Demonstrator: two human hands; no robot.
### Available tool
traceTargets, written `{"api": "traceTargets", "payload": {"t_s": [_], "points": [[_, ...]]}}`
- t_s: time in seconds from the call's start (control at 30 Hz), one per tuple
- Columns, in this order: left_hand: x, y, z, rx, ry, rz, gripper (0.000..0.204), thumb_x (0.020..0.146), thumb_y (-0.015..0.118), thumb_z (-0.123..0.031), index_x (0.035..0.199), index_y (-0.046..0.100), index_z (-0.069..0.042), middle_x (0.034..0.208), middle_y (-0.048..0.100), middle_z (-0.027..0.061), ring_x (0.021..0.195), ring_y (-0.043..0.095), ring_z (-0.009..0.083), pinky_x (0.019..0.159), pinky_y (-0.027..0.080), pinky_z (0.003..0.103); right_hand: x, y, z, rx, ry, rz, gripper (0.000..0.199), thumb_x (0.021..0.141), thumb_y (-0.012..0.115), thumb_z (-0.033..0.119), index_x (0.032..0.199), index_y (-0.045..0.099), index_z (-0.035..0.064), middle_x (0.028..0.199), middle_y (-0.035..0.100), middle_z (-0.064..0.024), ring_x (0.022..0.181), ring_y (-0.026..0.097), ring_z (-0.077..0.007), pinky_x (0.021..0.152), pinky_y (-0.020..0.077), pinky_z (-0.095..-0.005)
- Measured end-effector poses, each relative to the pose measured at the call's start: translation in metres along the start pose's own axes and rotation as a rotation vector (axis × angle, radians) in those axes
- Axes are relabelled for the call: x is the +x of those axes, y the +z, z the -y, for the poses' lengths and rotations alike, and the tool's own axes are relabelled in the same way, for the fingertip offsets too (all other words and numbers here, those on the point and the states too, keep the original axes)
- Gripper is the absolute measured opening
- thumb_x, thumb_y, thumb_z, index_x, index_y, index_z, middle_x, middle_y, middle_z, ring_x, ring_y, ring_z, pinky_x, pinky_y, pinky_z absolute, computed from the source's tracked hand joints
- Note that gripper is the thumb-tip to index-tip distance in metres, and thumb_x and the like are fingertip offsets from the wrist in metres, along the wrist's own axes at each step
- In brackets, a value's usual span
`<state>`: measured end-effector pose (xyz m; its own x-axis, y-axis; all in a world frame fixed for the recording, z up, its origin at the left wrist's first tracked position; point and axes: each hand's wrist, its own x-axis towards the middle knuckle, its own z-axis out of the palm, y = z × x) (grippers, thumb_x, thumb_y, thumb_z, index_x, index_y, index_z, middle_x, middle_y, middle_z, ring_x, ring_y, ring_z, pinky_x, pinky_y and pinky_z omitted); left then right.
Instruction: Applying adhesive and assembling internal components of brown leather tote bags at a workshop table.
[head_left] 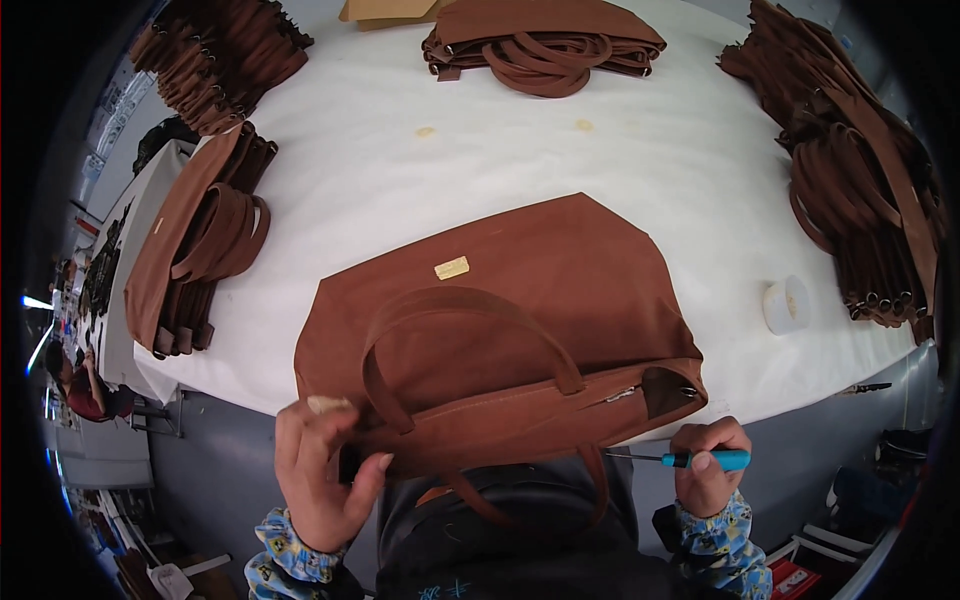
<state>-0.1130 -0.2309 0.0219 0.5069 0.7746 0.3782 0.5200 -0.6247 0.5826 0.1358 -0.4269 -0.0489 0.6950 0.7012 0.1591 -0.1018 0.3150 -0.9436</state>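
A brown tote bag (480, 350) lies on its side at the table's near edge, its zipped opening toward me. One handle arches over the front panel, below a small gold plate (452, 268). The other handle (597, 485) hangs over my lap. At the bag's left end is my left hand (325, 465), thumb and fingers apart, with a pale finger cot on one fingertip; whether it touches the bag's edge I cannot tell. My right hand (708, 465) grips a blue-handled screwdriver (733, 460), whose thin metal shaft points left toward the hanging handle.
Stacked brown bags stand at the far middle (550, 45), left (190, 240) and right (860, 190), with a further pile (220, 60) at the far left. A small white round container (786, 305) sits on the white table (500, 150) right of the bag. Another person (95, 385) is far left.
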Motion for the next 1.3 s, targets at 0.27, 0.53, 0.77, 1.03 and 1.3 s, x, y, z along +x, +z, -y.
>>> {"api": "traceTargets", "payload": {"t_s": [0.27, 0.53, 0.77, 1.03, 1.3], "points": [[0.016, 0.011, 0.033, -0.127, 0.040, 0.418, 0.016, 0.071, 0.067, -0.008, 0.082, 0.058, 0.000, 0.082, 0.057, 0.0129, 0.069, 0.057, 0.0310, 0.059, 0.045, 0.034, 0.007, 0.006, 0.022, 0.043, -0.084, -0.030, 0.026, 0.074, 0.067, 0.019, 0.075, 0.046, 0.0035, 0.056, 0.048, -0.0060, 0.044, 0.043, -0.0114, 0.043, 0.0341, -0.0244], [0.039, 0.045, 0.018, -0.499, -0.170, 0.798, 0.016, 0.081, 0.061, -0.013, 0.090, 0.056, 0.000, 0.069, 0.057, 0.0123, 0.061, 0.057, 0.0231, 0.057, 0.043, 0.031, 0.020, 0.039, 0.039, -0.022, 0.138, 0.221, 0.026, 0.075, 0.069, 0.016, 0.088, 0.054, -0.0011, 0.075, 0.058, -0.0093, 0.067, 0.058, -0.0145, 0.061, 0.0482, -0.0254], [0.034, 0.052, 0.021, -0.586, -0.037, 0.761, 0.028, 0.075, 0.066, -0.009, 0.101, 0.057, -0.001, 0.089, 0.062, 0.0104, 0.080, 0.062, 0.0193, 0.070, 0.048, 0.028, 0.027, 0.064, 0.034, -0.096, 0.286, 0.230, 0.019, 0.078, 0.066, 0.007, 0.091, 0.055, -0.0023, 0.078, 0.060, -0.0086, 0.074, 0.060, -0.0122, 0.067, 0.0483, -0.0226], [0.030, 0.056, 0.023, -0.640, 0.003, 0.664, 0.020, 0.071, 0.071, -0.007, 0.086, 0.059, 0.000, 0.072, 0.054, 0.0060, 0.061, 0.051, 0.0131, 0.055, 0.041, 0.027, 0.027, 0.077, 0.030, -0.198, 0.310, 0.341, 0.018, 0.078, 0.066, 0.004, 0.092, 0.056, -0.0019, 0.079, 0.061, -0.0075, 0.073, 0.060, -0.0106, 0.067, 0.0479, -0.0219], [0.029, 0.057, 0.023, -0.597, 0.019, 0.639, 0.018, 0.070, 0.071, -0.009, 0.077, 0.056, -0.002, 0.067, 0.053, 0.0060, 0.058, 0.051, 0.0174, 0.053, 0.040, 0.028, 0.026, 0.081, 0.025, -0.235, 0.288, 0.355, 0.019, 0.078, 0.065, 0.004, 0.093, 0.056, -0.0017, 0.080, 0.061, -0.0078, 0.074, 0.060, -0.0104, 0.067, 0.0478, -0.0216]]}}
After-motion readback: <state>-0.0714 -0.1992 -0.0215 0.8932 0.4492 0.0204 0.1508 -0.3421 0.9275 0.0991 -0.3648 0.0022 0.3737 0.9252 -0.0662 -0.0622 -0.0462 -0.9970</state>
